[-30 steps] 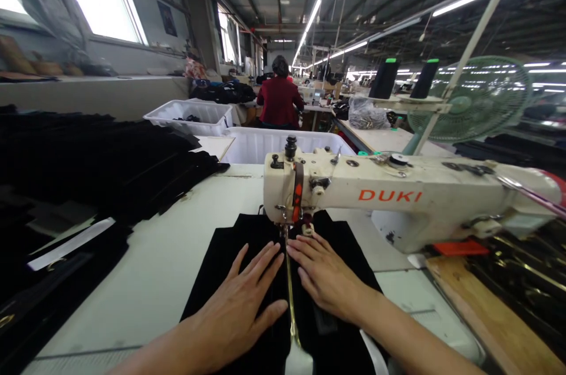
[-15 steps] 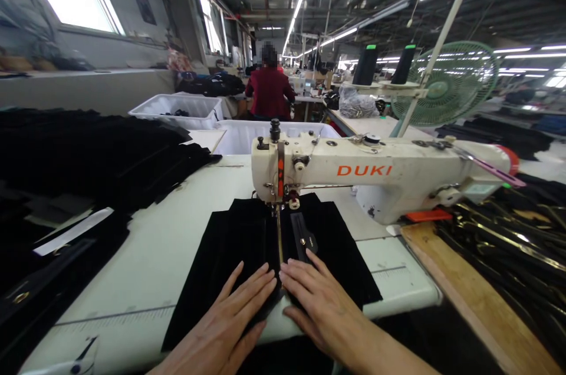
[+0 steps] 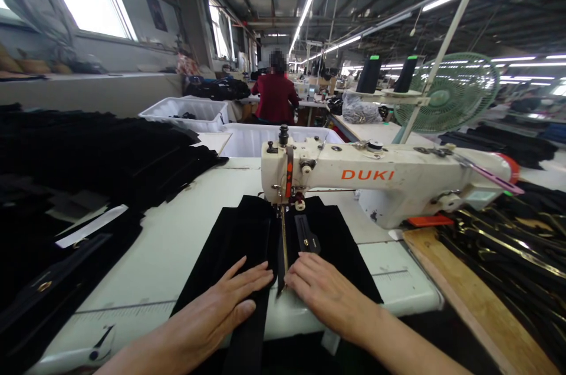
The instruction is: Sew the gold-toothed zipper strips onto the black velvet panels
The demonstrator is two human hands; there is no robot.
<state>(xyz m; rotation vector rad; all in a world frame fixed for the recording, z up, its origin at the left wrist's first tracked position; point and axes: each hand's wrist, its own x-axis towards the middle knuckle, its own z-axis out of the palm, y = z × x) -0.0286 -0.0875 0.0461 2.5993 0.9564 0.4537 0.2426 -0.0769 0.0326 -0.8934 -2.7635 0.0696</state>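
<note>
A black fabric panel (image 3: 239, 233) lies on the sewing machine bed, its far end beneath the presser foot (image 3: 280, 210). Down its middle runs a zipper (image 3: 285, 242) with gold teeth, its near end loose over the light table edge. My left hand (image 3: 234, 298) rests on the fabric left of the zipper, fingers stretched out and thumb apart. Curled in at the zipper's near end, the fingers of my right hand (image 3: 318, 286) pinch its right side; the thumb is hidden. Just beyond that hand is a black tab with a gold stud (image 3: 306, 242), on the fabric.
The white sewing machine (image 3: 327, 174) spans the middle right. Black fabric pieces (image 3: 88, 157) are stacked at left, and gold-edged black strips (image 3: 499, 251) at right. Behind stand white bins (image 3: 181, 114), a green fan (image 3: 446, 92) and a person in dark red (image 3: 276, 98).
My right hand has gone from lying flat to curled fingers at the zipper end. My left hand has shifted left, away from the zipper. The zipper's near end now shows. The view has tilted slightly.
</note>
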